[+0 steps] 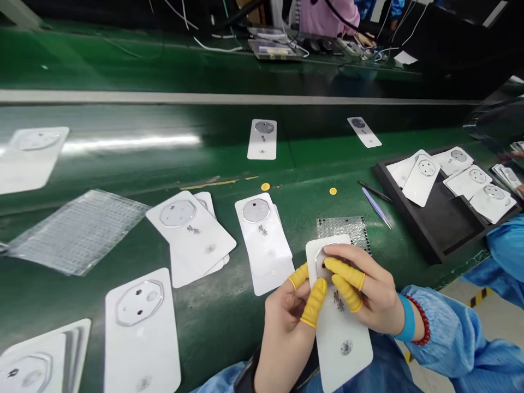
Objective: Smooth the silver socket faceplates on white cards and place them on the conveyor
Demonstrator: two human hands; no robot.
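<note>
Both my hands hold a white rectangular panel [341,333] low at the front of the bench, with its octagonal ringed window at the top. My right hand [364,286] lies over that window, its yellow finger cots pressing on it and hiding most of it. My left hand [286,344], also in yellow cots, pinches the panel's left edge. Similar panels lie around on the green bench: one stack [190,237] to the left, another [262,240] beside my hands, and a single panel [141,327] at the lower left.
A black foam tray [434,210] with several panels stands at the right, next to tweezers [376,207]. Two yellow round stickers [266,186] lie on the green bench [295,169], near a transparent dotted sheet [77,232]. A person in pink [327,16] works beyond the belt.
</note>
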